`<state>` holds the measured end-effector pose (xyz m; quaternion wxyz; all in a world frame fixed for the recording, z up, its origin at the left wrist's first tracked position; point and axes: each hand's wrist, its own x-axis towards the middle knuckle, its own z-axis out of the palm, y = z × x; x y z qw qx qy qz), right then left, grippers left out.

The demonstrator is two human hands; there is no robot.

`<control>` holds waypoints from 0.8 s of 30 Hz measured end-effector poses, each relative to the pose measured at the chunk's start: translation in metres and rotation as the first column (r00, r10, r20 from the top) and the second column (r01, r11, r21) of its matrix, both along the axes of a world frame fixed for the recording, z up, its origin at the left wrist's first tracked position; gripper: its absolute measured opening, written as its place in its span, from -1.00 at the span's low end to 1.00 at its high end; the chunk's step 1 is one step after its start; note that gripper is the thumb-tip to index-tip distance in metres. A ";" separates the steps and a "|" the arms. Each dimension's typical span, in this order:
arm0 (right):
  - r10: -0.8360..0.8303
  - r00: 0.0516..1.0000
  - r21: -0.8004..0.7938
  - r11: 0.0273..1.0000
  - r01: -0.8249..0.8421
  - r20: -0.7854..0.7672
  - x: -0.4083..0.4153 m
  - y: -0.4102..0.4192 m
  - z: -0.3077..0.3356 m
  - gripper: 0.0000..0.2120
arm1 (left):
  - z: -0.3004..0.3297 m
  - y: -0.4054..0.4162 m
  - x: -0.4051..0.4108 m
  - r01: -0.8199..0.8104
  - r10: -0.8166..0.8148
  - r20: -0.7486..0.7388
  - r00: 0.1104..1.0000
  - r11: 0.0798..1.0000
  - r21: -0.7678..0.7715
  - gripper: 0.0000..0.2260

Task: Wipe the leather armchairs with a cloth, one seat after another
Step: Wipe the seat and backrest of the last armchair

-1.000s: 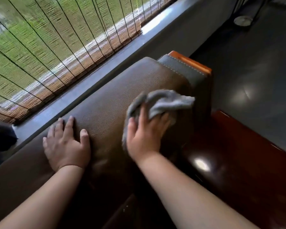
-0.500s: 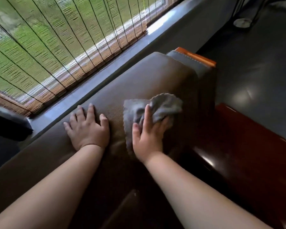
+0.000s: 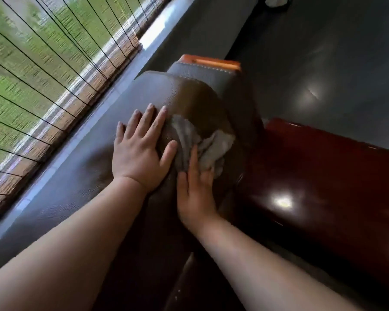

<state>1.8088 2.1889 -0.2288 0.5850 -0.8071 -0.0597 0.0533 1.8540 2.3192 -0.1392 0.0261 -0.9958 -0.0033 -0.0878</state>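
Left hand [image 3: 139, 151] spread flat, fingers straight, pressing on the rounded top of the dark brown leather armchair back [image 3: 184, 95], most likely to steady the body while leaning over. Right hand [image 3: 194, 182] laid over the crumpled grey cloth [image 3: 202, 142], fingers mostly straight and pushing it against the leather on the inner face of the backrest just below the crest; whether any fingertips curl into the folds cannot be told. Cloth bunched between the two hands, touching the left thumb, sitting beside the glossy reddish-brown wooden armrest [image 3: 323, 171]. Woven bamboo blind [image 3: 43, 75] and grey window sill [image 3: 126, 90] behind the chair. Compared with half a second ago: left hand now much closer to the cloth, no longer apart from it; cloth more compressed, drawn lower and nearer the armrest side.
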 end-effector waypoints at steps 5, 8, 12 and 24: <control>-0.259 0.954 -0.064 0.966 0.252 -0.151 0.069 0.008 -0.032 -0.35 | -0.002 -0.001 0.003 0.025 -0.025 0.018 1.000 1.000 -0.019 -0.36; -0.437 0.822 0.000 0.883 0.469 -0.366 0.151 -0.027 -0.025 -0.47 | -0.002 -0.002 0.001 0.006 -0.006 0.024 1.000 1.000 -0.023 -0.36; -0.383 0.899 0.057 0.913 0.403 -0.212 0.075 0.000 -0.018 -0.42 | 0.000 -0.003 0.003 0.019 -0.017 0.049 0.999 0.999 -0.030 -0.35; -0.508 0.855 -0.077 0.861 0.502 -0.105 0.110 -0.010 -0.067 -0.44 | -0.001 -0.002 0.003 0.023 -0.021 0.041 0.999 0.999 -0.041 -0.35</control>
